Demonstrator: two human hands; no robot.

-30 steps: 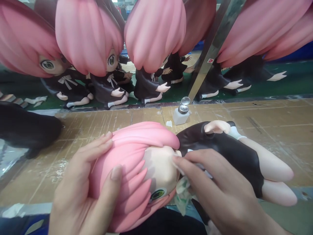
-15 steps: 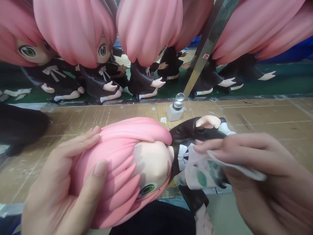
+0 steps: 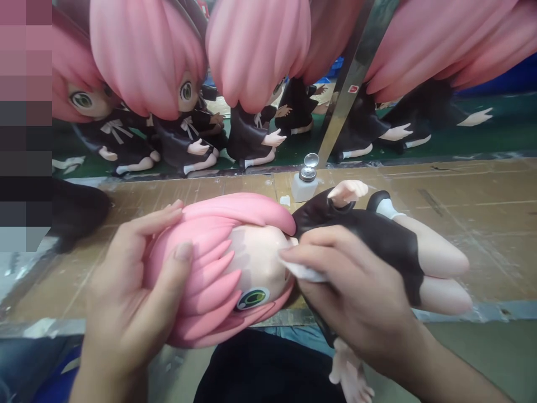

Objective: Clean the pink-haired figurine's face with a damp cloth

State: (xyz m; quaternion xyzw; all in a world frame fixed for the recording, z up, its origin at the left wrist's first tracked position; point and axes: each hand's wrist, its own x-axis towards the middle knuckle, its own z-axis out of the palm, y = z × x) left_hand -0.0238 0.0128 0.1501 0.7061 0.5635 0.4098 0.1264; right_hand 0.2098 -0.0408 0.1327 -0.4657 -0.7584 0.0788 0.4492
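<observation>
A large figurine (image 3: 264, 254) with pink hair, a green eye and a black dress lies on its back across the bench, its head to the left. My left hand (image 3: 138, 285) grips the pink hair, with thumb and fingers spread round the head. Between the fingertips of my right hand (image 3: 352, 291) is a folded white cloth (image 3: 306, 272), pressed against the face near the mouth and chin. The hand hides the mouth and the dress's bow. One of the figurine's hands hangs below the bench edge.
A small white dispenser bottle (image 3: 305, 184), its metal lid raised, stands behind the figurine beside a white scrap (image 3: 285, 200). Several similar figurines (image 3: 149, 61) kneel on a green surface at the back. A metal post (image 3: 350, 78) slants up between them. Something dark (image 3: 86, 210) lies at left.
My right hand has moved left from above the figurine's chest to its face, bringing the cloth with it. The left hand keeps its hold on the head. The view has shifted slightly.
</observation>
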